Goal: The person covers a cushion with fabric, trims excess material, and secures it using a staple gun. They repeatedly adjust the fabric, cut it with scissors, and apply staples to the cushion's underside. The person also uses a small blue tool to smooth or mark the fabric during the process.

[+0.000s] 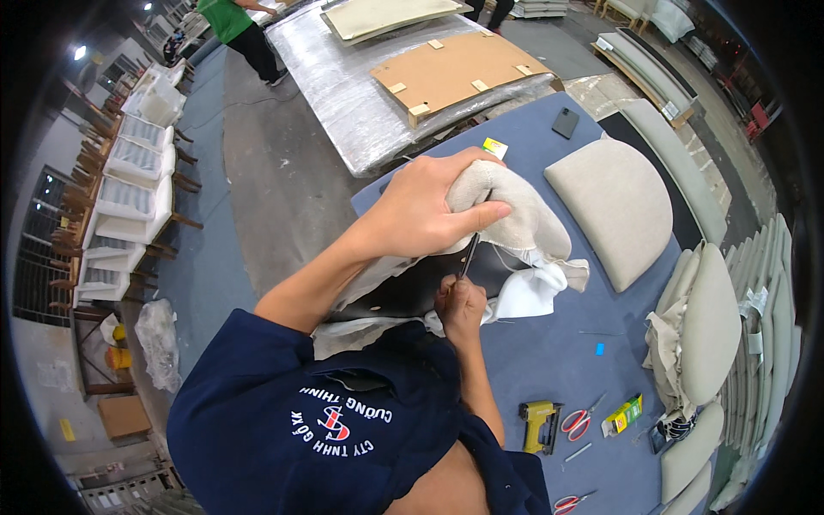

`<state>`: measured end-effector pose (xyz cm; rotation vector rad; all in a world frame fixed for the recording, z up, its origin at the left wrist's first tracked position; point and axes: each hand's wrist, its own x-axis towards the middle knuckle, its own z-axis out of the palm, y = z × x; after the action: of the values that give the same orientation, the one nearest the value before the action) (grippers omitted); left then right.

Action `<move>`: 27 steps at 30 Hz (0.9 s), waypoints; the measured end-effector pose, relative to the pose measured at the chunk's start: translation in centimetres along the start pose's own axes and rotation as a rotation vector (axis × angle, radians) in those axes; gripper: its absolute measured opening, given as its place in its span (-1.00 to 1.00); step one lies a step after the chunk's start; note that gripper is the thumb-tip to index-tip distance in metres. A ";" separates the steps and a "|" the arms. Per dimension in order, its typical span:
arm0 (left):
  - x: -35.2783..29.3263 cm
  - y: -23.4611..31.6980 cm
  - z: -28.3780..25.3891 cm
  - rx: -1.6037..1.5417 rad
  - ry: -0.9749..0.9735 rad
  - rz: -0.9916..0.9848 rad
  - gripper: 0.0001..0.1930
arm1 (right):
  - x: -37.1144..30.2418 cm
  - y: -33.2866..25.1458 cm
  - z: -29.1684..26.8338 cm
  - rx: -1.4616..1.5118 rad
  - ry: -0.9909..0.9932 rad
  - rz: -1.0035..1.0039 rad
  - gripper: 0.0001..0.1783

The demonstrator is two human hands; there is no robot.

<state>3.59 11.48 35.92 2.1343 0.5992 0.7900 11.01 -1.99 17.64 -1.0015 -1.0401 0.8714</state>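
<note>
My left hand (429, 206) is closed over the padded edge of a beige upholstered piece (532, 215), its thumb pressing on the fabric. Black backing cloth (390, 287) and loose white lining (528, 292) show on the side of the piece facing me. Below the left thumb, my right hand (461, 305) is closed around a thin dark metal tool (469, 256). Its tip meets the fabric close to that thumb; the exact kind of tool cannot be made out. The piece rests on a table with a blue-grey cover (532, 360).
A rounded beige cushion (614, 210) and a phone (565, 123) lie on the table's far side. Near its right edge are a staple gun (539, 427), red-handled scissors (577, 421) and a small box (622, 415). Cushions (708, 322) stand at right; a co-worker (236, 30) is far left.
</note>
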 end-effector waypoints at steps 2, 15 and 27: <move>0.5 -0.3 -0.2 0.014 -0.002 -0.025 -0.50 | -0.2 0.2 0.1 0.272 -0.124 0.135 -0.27; 0.4 -0.9 -1.2 -0.046 -0.011 0.187 -0.53 | -0.4 0.3 -0.2 0.207 0.007 0.100 -0.39; 0.1 0.0 -0.7 -0.015 0.019 0.188 -0.57 | -2.2 -1.3 -2.8 -0.011 0.102 0.100 -0.41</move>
<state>3.17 11.89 36.36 2.1939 0.4040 0.9145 13.15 -5.10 17.77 -1.1039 -0.9156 0.8868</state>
